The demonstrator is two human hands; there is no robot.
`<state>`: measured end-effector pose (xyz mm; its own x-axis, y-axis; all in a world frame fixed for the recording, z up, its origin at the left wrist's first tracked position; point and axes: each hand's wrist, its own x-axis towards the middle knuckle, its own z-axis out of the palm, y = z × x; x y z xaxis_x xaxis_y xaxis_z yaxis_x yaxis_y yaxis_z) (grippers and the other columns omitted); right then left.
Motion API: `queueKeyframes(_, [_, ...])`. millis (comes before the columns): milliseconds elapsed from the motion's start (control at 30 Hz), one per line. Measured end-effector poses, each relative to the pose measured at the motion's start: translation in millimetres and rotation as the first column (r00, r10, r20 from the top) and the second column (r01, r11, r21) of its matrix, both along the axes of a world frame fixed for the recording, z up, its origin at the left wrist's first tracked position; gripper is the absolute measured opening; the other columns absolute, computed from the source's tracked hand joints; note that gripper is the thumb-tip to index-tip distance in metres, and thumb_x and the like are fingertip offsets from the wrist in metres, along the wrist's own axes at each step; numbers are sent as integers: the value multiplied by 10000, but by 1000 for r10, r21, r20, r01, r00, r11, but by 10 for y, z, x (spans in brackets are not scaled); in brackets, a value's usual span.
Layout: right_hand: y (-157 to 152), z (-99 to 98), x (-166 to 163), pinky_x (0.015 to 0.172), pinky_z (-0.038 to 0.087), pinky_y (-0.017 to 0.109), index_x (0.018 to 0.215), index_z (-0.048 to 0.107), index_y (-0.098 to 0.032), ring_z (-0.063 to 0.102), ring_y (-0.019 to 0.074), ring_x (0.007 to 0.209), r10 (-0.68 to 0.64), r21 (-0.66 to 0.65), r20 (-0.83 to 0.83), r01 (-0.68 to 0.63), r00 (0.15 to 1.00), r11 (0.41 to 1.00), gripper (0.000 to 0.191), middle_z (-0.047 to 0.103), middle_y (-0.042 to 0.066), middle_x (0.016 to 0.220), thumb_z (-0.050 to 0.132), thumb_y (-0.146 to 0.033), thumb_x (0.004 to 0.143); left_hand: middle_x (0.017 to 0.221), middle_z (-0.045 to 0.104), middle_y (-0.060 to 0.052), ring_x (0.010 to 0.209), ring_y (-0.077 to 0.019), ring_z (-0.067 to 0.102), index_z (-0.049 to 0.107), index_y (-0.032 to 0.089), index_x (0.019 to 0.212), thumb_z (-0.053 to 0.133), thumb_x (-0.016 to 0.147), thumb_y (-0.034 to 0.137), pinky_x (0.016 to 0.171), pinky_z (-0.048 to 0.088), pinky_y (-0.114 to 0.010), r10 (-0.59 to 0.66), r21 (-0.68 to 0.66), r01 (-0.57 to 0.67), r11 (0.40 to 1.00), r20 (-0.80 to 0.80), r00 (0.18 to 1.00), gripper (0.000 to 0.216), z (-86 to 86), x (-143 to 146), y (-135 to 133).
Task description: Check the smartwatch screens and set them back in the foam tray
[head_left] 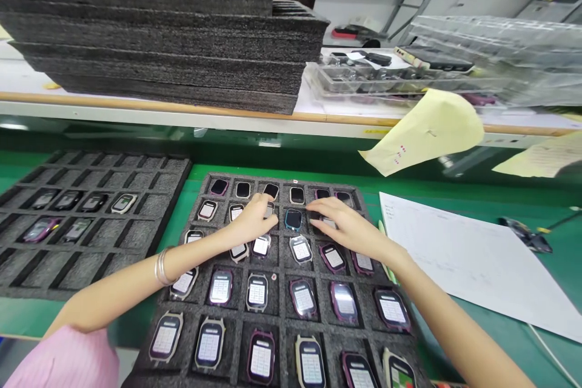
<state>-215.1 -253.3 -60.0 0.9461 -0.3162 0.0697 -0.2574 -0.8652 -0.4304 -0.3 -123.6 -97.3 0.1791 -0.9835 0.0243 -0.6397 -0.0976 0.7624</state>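
Observation:
A dark foam tray point(284, 327) in front of me holds rows of small smartwatch bodies without straps, many with lit white screens. My left hand point(252, 218) reaches over the second row, fingers and thumb apart around a watch point(270, 210) that still sits in its pocket. Its fingertips are close to a dark-screened watch point(271, 191) tilted in the back row. To the right, my right hand point(341, 221) hovers with fingers stretched over another watch, mostly hidden beneath it. Between the hands lies a blue-framed watch point(293, 219) with a dark screen.
At left, a second foam tray point(177, 194) holds several watches. White paper sheets point(477, 254) lie on the right. Tall stacked foam trays point(159, 42) and clear plastic trays point(400, 82) stand on the shelf behind. A yellow paper point(427, 130) hangs from its edge. Part of a person's head shows behind.

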Motion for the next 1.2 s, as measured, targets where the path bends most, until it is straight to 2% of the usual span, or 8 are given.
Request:
queueKeyframes(200, [130,-161,426,865,490,436,950,698,-146,634,338,951,-111,-31,-62,109,992,994,101,673,156,956,633,-197,893,1151,550,-157,1148,-302,547,583,114,1131,517,915,274,1008,435,-411,-43,25,37,999,275,960,277,136,-50,137])
queueKeyframes(433, [136,-290,383,681,494,370,840,642,-173,640,278,726,-209,109,-28,211,978,971,136,633,66,750,699,-297,842,1082,593,-246,1156,-424,502,623,70,1003,397,966,235,984,352,-584,251,39,-318,947,527,812,282,276,707,84])
queueKeyframes(567, [157,-236,408,828,503,447,783,584,-197,642,298,905,-198,257,86,170,976,951,126,645,105,969,700,-246,783,1056,631,-169,1086,-325,569,626,94,975,508,943,221,947,425,-480,331,64,-419,906,513,792,177,115,963,43])
queueKeyframes(700, [214,-147,471,916,519,467,813,501,-214,665,283,1037,-177,493,178,68,968,867,240,681,118,1106,687,-367,820,1023,642,-84,1005,-237,598,617,125,936,611,908,292,915,454,-428,389,60,-442,895,383,838,169,21,1076,8])
queueKeyframes(900, [294,135,449,547,550,294,1030,531,-190,711,207,678,-283,788,203,16,937,616,328,740,95,905,692,-419,860,608,578,-32,749,-235,622,488,189,547,723,760,415,685,459,-316,370,24,-369,929,-67,927,390,129,1145,62])
queueKeyframes(1000, [317,271,414,411,398,232,1010,644,-150,613,142,521,-382,881,205,0,901,472,318,745,116,890,751,-378,815,737,646,-58,746,-213,640,581,165,740,625,790,594,653,501,-304,302,-32,-336,941,-362,882,434,275,1014,171])
queueKeyframes(1133, [359,352,391,386,304,226,934,689,-153,584,133,493,-426,886,245,-22,871,463,245,744,100,835,786,-328,792,830,648,-64,669,-161,627,562,146,1131,631,802,593,543,502,-251,219,-65,-321,945,-603,767,559,517,723,342])
queueKeyframes(1200, [376,365,390,387,296,229,954,693,-160,577,138,497,-441,888,256,-29,860,459,248,743,99,840,788,-325,796,806,619,-39,644,-131,597,562,145,1176,660,820,522,490,469,-200,155,-72,-300,951,-729,666,527,611,568,397])
